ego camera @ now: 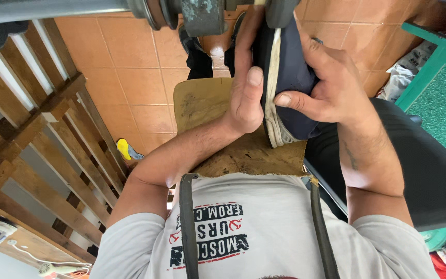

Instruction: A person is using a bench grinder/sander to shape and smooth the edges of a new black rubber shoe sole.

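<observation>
Left hand: lies flat along the pale sole edge of the shoe, fingers straight and held together, running up toward the machine; the thumb, nail up, presses on the sole rim. It is pressed on the shoe, not wrapped round it.
Right hand: cups the dark upper from the other side, fingers curled close over the fabric; the thumb reaches across to the sole edge near the heel end. The grip is closed on the shoe.
Shoe: dark navy upper with a worn whitish sole, held on edge between both hands, above the lap, its far end up against the machine.
Machine: a grey metal shaft and a greenish block across the top edge of the view; the shoe's upper end touches or passes under it, the contact point itself is hidden.
Apron: a brown leather sheet over the lap, just under the hands, with dark straps over the printed grey shirt.
Left side: a slatted wooden rack, well apart from the left elbow.
Right side: a dark seat close beside the right forearm, a green frame beyond it.
Floor: orange tiles, open between rack and apron.
</observation>
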